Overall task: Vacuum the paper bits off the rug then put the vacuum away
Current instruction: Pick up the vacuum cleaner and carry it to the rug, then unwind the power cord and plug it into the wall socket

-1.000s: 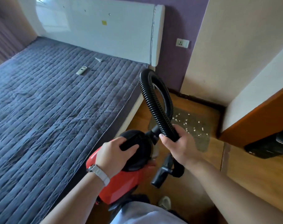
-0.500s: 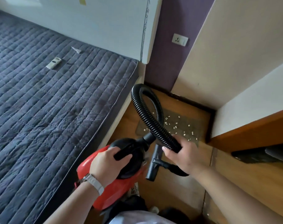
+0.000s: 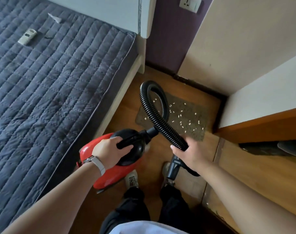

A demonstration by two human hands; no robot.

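Vacuum: small red canister with a black domed front, held above the wooden floor, just right of the bed edge and nearer than the rug.
Left hand: wrapped round the black handle on top of the vacuum, fingers curled over it; a pale watch sits on the wrist.
Hose: black and ribbed, leaving the front of the vacuum, rising in one tall loop over the rug's left half and crossing itself on the way down to the right hand.
Right hand: fingers closed round the near end of the hose, thumb side toward the vacuum.
Nozzle: short black tube hanging below the right hand, pointing down toward the floor (its tip hangs over a shoe).
Rug: small brown mat on the floor in the far corner, between the bed frame and a wooden cabinet edge.
Paper bits: many small white scraps scattered over the rug, thickest in its middle and right part.
Bed: fills the left side, covered in a dark quilted spread; a white remote and a white paper scrap lie at its far end.
Socket: on the purple wall, far above the rug.
Shoes: pale, on the floor below the vacuum and nozzle.
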